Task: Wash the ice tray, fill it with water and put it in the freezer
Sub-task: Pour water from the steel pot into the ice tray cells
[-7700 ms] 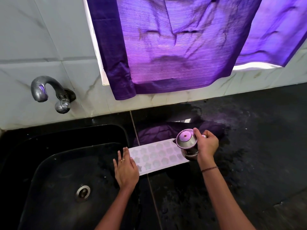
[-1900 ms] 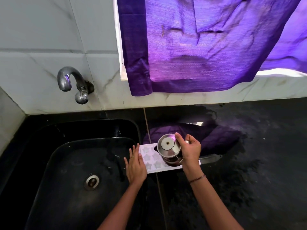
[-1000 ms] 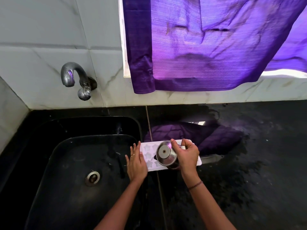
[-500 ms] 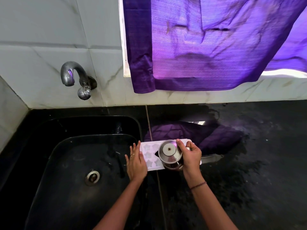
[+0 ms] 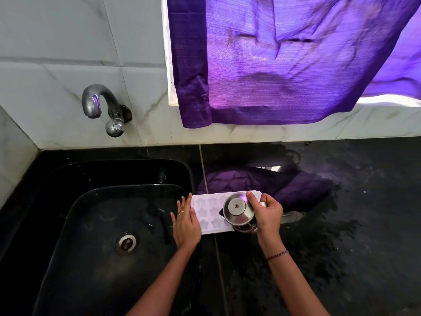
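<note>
1. Head view: the right hand [image 5: 268, 213] grips a small steel pot [image 5: 238, 212], with fingers and thumb curled round its body. The pot is tipped so its base faces the camera and its mouth points down at the tray.
2. The left hand [image 5: 185, 222] lies flat, fingers straight and close together, pressing on the end of the ice tray [image 5: 207, 210] nearest the sink [image 5: 127, 172].
3. The white tray, with star-shaped cells, lies on the black counter [image 5: 364, 224] just right of the sink, with its near end at the sink's edge.
4. This looks like the filling step. Whether the cells already hold water cannot be told.
5. To do it well, pour low and thin and work cell by cell toward the sink. The flat hand should stop the tray tipping into the sink. Stop short of the brim, since the tray must be carried.
6. A tap [image 5: 100, 106] sits on the wall behind the sink, and a purple curtain [image 5: 273, 65] hangs up to its right.
</note>
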`<state>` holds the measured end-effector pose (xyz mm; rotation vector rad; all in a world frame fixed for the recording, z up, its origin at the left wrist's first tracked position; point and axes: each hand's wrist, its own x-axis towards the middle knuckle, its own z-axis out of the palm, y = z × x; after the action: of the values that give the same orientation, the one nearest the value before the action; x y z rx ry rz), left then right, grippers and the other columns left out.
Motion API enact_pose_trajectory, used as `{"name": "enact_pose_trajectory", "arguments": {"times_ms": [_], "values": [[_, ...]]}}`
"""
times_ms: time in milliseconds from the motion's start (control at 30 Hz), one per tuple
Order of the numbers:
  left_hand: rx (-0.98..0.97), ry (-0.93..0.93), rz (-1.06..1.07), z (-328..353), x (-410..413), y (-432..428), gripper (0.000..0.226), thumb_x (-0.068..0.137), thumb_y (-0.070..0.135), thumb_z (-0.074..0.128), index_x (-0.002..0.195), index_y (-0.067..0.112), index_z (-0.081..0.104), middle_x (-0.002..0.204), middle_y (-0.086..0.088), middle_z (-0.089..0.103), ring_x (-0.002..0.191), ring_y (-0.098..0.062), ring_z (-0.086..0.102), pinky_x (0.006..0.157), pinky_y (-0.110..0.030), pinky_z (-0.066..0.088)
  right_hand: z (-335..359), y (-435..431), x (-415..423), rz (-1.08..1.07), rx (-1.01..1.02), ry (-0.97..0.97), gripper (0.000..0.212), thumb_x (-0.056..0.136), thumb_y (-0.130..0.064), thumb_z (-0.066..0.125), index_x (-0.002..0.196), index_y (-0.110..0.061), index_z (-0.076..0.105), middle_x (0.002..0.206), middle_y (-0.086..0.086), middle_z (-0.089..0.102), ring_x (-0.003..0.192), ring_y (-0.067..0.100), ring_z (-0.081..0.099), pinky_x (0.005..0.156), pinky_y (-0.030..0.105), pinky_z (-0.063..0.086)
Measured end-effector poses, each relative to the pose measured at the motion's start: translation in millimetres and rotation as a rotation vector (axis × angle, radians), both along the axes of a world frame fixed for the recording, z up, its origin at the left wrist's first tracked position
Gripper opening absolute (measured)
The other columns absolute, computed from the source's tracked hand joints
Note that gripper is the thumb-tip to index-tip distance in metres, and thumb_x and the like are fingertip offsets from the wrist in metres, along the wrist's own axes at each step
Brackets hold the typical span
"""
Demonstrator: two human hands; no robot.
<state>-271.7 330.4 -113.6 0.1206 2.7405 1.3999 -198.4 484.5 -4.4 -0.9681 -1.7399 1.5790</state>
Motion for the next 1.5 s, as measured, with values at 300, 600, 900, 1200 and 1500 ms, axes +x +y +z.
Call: {"name": "enact_pose_trajectory", "arguments": {"times_ms": [300, 600, 900, 1200, 1500], "values": [[-0.009, 0.009, -0.003, -1.1, -0.2, 0.4, 0.046, 0.102, 0.019, 0.028, 0.147, 0.031, 0.029, 0.156, 0.003, 0.024, 0.146, -0.01, 0.012, 0.119, -0.034, -0.001, 2.0, 5.0, 3.2, 0.012, 0.136, -0.036, 0.049, 0.076, -0.018, 0.077, 0.051, -0.012, 0.035, 0.048, -0.002, 0.032, 0.051, 0.014, 0.029, 0.052, 0.029, 0.03], [-0.019, 0.01, 0.002, -0.9, 0.2, 0.7, 0.046, 0.102, 0.02, 0.028, 0.147, 0.031, 0.028, 0.156, 0.003, 0.023, 0.146, -0.009, 0.011, 0.118, -0.032, -0.004, 6.7, 3.0, 3.6, 0.018, 0.174, -0.037, 0.05, 0.077, -0.016, 0.076, 0.048, -0.013, 0.035, 0.044, -0.005, 0.034, 0.048, 0.01, 0.03, 0.05, 0.027, 0.031], [-0.021, 0.011, 0.003, -0.8, -0.4, 0.6, 0.046, 0.102, 0.019, 0.029, 0.147, 0.03, 0.028, 0.156, 0.002, 0.023, 0.146, -0.01, 0.011, 0.119, -0.034, -0.002, 8.1, 4.9, 4.7, -0.011, 0.069, -0.001, 0.053, 0.077, -0.013, 0.076, 0.048, -0.017, 0.031, 0.045, -0.009, 0.031, 0.046, 0.004, 0.026, 0.047, 0.022, 0.028], [-0.018, 0.006, -0.002, -1.3, -0.7, 0.7, 0.047, 0.102, 0.018, 0.028, 0.147, 0.029, 0.028, 0.156, 0.002, 0.023, 0.146, -0.01, 0.011, 0.119, -0.034, -0.002, 6.1, 13.0, 9.0, -0.085, -0.165, 0.075, 0.054, 0.078, -0.01, 0.074, 0.052, -0.018, 0.028, 0.052, -0.002, 0.03, 0.05, 0.007, 0.028, 0.047, 0.018, 0.031], [-0.013, 0.004, -0.001, -1.1, -0.1, 0.8, 0.047, 0.102, 0.018, 0.028, 0.147, 0.03, 0.029, 0.156, 0.002, 0.023, 0.146, -0.01, 0.01, 0.119, -0.034, -0.003, 9.6, 21.5, 10.9, -0.097, -0.119, 0.088, 0.055, 0.077, -0.012, 0.076, 0.052, -0.019, 0.027, 0.053, -0.002, 0.027, 0.051, 0.007, 0.025, 0.048, 0.02, 0.028]]}}
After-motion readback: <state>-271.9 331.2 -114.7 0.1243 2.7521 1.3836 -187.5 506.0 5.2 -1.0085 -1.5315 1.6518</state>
